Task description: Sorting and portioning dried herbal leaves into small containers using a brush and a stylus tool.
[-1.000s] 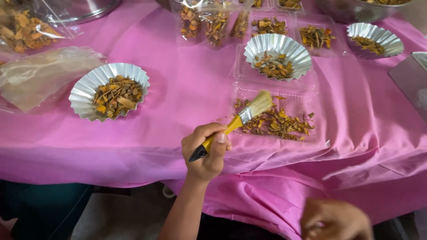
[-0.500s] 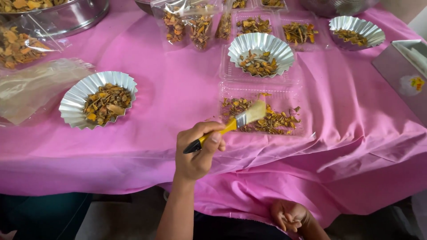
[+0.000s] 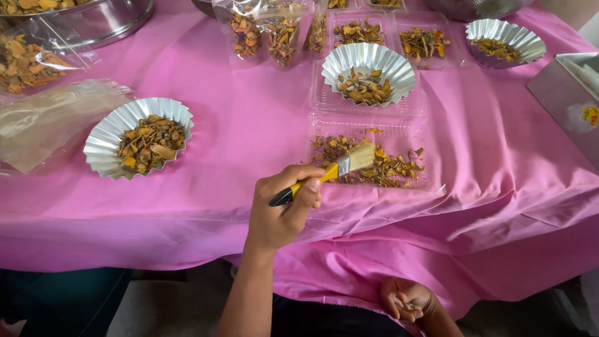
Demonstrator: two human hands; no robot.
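Fingers (image 3: 306, 187) of left hand (image 3: 284, 209) grip one brush (image 3: 331, 171); three foil cups.

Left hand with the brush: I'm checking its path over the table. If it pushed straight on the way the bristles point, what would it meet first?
The left hand holds a yellow-handled brush aimed up and right. Its bristles already reach the clear tray of dried pieces, so that likely comes first; whether they touch it is unclear.

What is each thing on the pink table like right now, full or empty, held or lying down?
Brush: held by left hand, bristles over clear tray.
Clear tray: open, holding scattered dried pieces.
Near foil cup: upright, filled.
Middle foil cup: upright, partly filled.
Right hand: below table edge, cupped.
Clear bags: filled, upright.
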